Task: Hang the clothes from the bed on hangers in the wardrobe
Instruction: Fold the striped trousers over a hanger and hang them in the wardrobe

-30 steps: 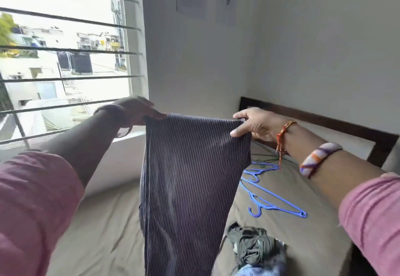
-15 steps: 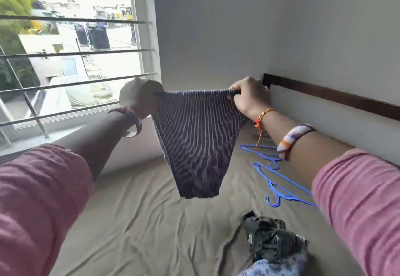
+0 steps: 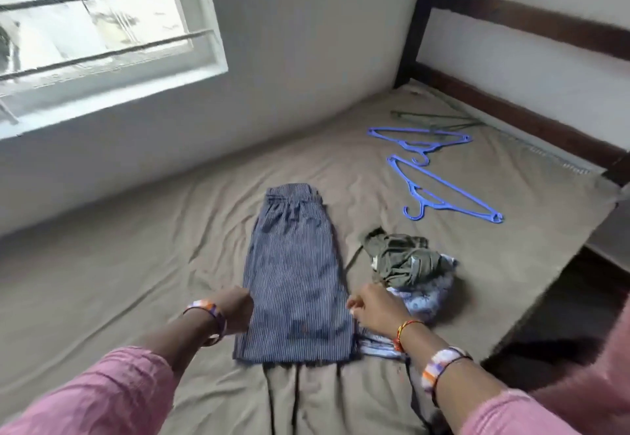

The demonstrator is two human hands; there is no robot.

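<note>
The left hand (image 3: pixel 235 312) holds the left edge of the striped garment (image 3: pixel 296 284) near its close end, with the fingers curled at the cloth. The right hand (image 3: pixel 375 312) is at the opposite edge, at the same height; its fingers seem to pinch the cloth, but the picture is blurred there, so I cannot be sure.

The garment lies flat and folded in the middle of the bed (image 3: pixel 119 281). Its long axis runs straight away from the person, toward the wall with the window (image 3: pixel 102 32).

Just right of the right hand is a heap of other clothes (image 3: pixel 409 264). Beyond this heap, toward the far right corner of the bed by the headboard (image 3: pixel 511 18), lie two blue hangers (image 3: pixel 443 189), well apart from the garment.

I judge the hangers are on the right hand's side, so this hand is the nearer one to fetch a hanger, reaching forward and right over the heap.
</note>
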